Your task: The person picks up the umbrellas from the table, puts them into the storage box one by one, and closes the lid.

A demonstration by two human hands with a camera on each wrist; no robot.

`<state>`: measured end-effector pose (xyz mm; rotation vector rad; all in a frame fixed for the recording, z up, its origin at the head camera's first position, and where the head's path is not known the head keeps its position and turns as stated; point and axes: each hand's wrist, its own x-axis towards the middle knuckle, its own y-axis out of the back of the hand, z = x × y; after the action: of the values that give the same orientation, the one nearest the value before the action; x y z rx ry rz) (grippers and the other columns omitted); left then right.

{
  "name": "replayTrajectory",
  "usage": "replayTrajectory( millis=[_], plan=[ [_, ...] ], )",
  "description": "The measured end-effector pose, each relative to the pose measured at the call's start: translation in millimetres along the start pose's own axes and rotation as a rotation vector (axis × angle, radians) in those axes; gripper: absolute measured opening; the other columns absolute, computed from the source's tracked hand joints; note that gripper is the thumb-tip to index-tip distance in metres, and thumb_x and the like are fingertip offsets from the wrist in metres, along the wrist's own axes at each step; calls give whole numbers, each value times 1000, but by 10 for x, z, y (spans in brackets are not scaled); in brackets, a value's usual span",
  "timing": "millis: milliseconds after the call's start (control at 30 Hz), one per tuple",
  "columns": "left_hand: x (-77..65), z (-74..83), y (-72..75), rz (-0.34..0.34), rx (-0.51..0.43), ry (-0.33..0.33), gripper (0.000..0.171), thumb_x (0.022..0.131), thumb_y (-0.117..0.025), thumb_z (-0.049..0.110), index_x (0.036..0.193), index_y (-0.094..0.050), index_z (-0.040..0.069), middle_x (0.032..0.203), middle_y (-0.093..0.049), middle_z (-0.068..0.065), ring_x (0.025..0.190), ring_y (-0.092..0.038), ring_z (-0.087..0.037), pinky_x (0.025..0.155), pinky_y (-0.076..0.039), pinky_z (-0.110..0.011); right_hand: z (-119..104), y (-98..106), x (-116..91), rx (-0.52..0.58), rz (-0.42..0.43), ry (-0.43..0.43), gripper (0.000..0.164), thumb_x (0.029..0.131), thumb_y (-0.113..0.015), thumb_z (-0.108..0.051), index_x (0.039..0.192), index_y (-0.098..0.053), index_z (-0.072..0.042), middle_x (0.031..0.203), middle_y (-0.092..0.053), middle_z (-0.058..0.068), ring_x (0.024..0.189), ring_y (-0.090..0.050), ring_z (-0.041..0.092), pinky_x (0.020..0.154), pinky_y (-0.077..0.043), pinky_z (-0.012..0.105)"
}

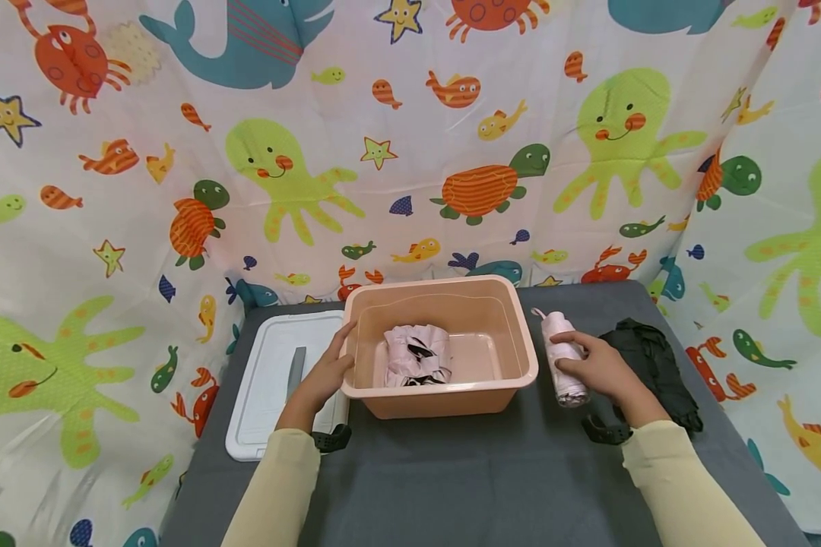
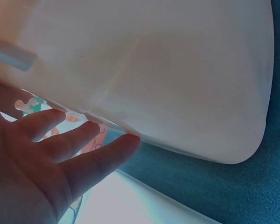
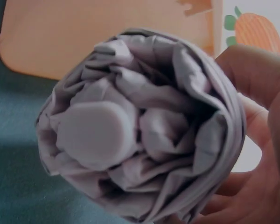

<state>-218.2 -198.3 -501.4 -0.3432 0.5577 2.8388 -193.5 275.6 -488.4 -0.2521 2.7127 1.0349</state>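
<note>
A peach plastic bin [image 1: 438,393] stands in the middle of the table. Extended fingers of my left hand [image 1: 323,377] touch its left wall, just under the rim; the left wrist view shows those fingertips [image 2: 130,140] against the wall. To the right of the bin, my right hand [image 1: 602,368] grips a rolled pink folding umbrella [image 1: 559,349] with a small strap at its far end. Its pale end knob [image 3: 95,133] and bunched fabric fill the right wrist view. Inside the bin, at the left, lies a folded pale pink bundle [image 1: 417,353] with black patches.
A white lid [image 1: 260,395] with a grey handle lies left of the bin. Crumpled black fabric [image 1: 646,357] sits right of my right hand. The grey table [image 1: 445,479] backs onto a curtain [image 1: 397,121] printed with sea animals.
</note>
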Motion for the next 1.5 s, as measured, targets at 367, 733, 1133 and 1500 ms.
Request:
replayTrajectory(
  millis=[367,733,1133,1500],
  plan=[
    [-109,207,26,-45,-33,37,71,93,-37,7,155,-15,33,161,-14,-11,135,-37,-38,94,-45,-40,-144,136,-41,101,10,9,59,90,-64,-34,142,-45,-13,144,-37,30,108,-53,43,79,-57,45],
    [-187,345,25,-40,-22,26,70,93,-36,6,156,-14,29,162,-11,-11,136,-35,-40,93,-47,-40,-374,254,-53,133,32,59,58,90,-65,-34,142,-46,-16,144,-37,28,106,-55,42,77,-58,43],
    [-178,340,22,-39,-14,22,69,94,-37,8,155,-15,30,162,-11,-10,139,-30,-35,105,-37,-52,-686,339,-93,126,44,143,54,90,-65,-30,140,-48,-16,143,-40,25,102,-57,40,75,-58,42],
    [-190,315,31,-47,-20,20,69,94,-36,8,155,-14,31,163,-10,-9,140,-29,-35,105,-37,-52,-938,267,-34,150,-11,198,50,89,-67,-24,136,-52,-15,138,-44,24,100,-58,40,71,-59,42]
  ],
)
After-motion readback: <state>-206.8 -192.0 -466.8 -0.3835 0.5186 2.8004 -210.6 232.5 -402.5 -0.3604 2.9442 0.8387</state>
